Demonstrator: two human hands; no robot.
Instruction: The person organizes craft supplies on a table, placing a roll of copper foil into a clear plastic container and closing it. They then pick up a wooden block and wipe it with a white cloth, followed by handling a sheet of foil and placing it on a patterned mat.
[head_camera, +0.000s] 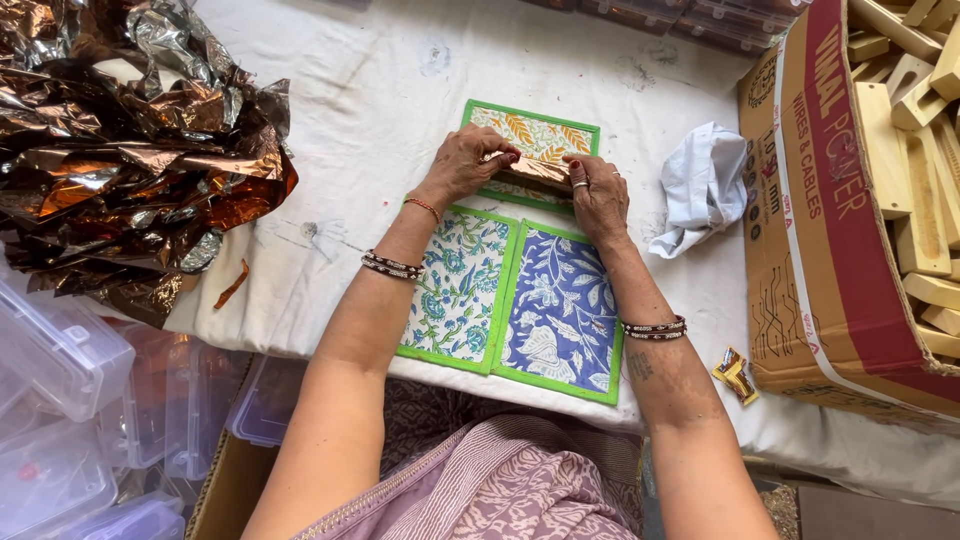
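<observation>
A folding fabric case (512, 290) with green borders lies open on the white cloth: a yellow leaf panel at the far end, a teal floral panel and a blue floral panel near me. Over the fold near the yellow panel lies a small object wrapped in copper foil (537, 169). My left hand (463, 162) presses its left end with the fingertips. At the other end, my right hand (598, 193) grips the foil between thumb and fingers. Both wrists wear bangles.
A big heap of crumpled copper foil (130, 140) fills the far left. A cardboard box (815, 210) of wooden blocks (915, 150) stands at the right, with a crumpled white cloth (705, 185) beside it. Clear plastic boxes (70, 400) sit low on the left. A small wrapper (735, 375) lies near the box.
</observation>
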